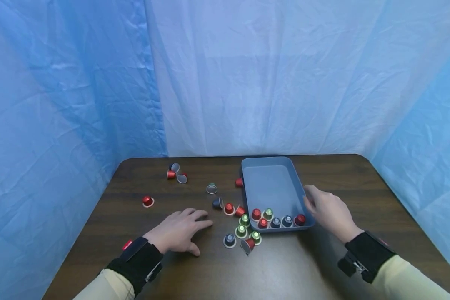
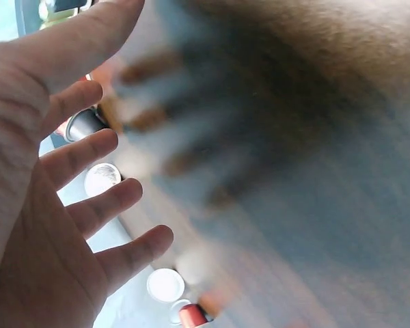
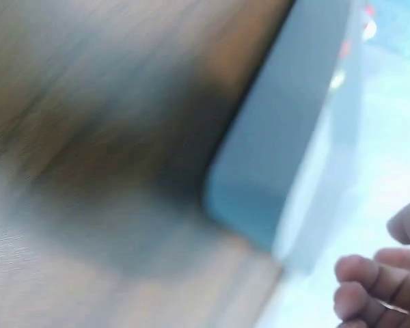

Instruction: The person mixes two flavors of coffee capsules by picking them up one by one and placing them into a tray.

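Observation:
My left hand point(image 1: 179, 231) hovers over the table with its fingers spread and nothing in them. Just right of it, coffee capsules lie loose: a dark blue one point(image 1: 229, 240), a tipped red one point(image 1: 247, 246), green ones point(image 1: 241, 231) and a red one point(image 1: 229, 208). A shallow grey-blue tray point(image 1: 273, 183) holds several red, green and blue capsules along its near edge. Beside the tray's right side is my right hand point(image 1: 330, 211), fingers loosely bent. The right wrist view shows these fingers point(image 3: 359, 268) holding nothing; whether they touch the rim I cannot tell.
Farther back on the dark wooden table point(image 1: 360, 179) lie a tipped green capsule point(image 1: 211, 188), a cluster with a red capsule point(image 1: 171, 174), and a lone red one point(image 1: 148, 201). Another red capsule point(image 1: 239, 182) lies against the tray's left side. Blue sheeting point(image 1: 247, 83) hangs around the table.

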Action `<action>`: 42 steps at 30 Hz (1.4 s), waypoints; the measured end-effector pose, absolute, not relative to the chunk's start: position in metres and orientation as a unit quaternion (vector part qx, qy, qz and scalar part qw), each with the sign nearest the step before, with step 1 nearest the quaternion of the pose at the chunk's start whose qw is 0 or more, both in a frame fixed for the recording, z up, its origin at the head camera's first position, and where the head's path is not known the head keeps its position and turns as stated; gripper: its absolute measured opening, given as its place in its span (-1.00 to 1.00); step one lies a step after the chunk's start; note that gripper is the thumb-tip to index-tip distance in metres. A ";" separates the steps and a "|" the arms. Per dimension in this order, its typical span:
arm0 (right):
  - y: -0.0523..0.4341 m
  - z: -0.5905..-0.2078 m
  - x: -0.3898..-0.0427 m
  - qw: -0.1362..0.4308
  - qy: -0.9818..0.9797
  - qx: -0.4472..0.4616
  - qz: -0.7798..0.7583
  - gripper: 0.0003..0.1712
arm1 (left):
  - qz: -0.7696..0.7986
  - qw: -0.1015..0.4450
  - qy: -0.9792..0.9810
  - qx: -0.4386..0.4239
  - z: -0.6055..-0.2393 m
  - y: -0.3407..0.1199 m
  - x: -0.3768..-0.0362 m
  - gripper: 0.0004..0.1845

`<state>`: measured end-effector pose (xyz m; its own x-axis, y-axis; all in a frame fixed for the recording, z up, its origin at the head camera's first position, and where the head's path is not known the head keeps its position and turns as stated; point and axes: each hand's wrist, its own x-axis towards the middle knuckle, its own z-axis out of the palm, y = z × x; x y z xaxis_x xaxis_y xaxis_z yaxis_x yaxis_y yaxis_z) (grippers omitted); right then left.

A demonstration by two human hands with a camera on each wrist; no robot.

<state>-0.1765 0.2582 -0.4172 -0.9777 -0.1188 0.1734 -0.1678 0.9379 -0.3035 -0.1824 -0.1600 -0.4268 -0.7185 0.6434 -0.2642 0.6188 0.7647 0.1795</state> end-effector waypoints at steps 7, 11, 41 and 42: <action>0.221 -0.395 -0.166 0.066 -0.962 0.214 0.155 -0.59 | 0.046 0.179 0.923 0.337 -0.433 -0.164 -0.181 -0.13; 0.201 -0.394 -0.158 0.041 -0.939 0.305 0.156 -0.62 | 0.052 0.184 0.922 0.337 -0.434 -0.165 -0.182 -0.12; 0.157 -0.453 -0.143 0.072 -0.864 0.494 0.072 -0.65 | 0.061 0.196 0.916 0.344 -0.436 -0.166 -0.185 -0.09; 0.157 -0.454 -0.143 0.065 -0.864 0.495 0.072 -0.65 | 0.061 0.197 0.916 0.344 -0.436 -0.166 -0.185 -0.09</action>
